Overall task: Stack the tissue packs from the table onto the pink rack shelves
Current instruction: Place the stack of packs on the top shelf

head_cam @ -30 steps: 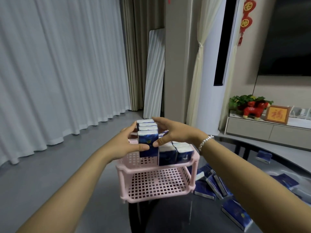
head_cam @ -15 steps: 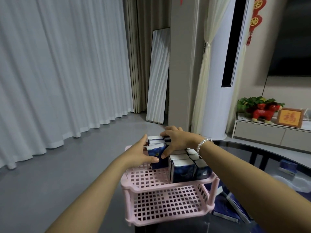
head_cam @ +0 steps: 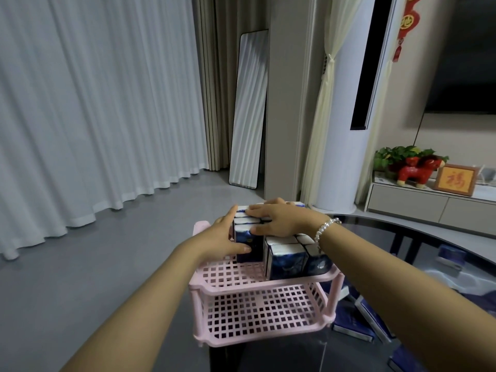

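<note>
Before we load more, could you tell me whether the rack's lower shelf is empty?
Empty: the lower shelf shows only bare pink grid.

Bare forearms; a beaded bracelet (head_cam: 326, 230) circles the right wrist.

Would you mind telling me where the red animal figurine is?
In the head view, the red figurine stands far right on the cabinet, between plant and framed picture.
</note>
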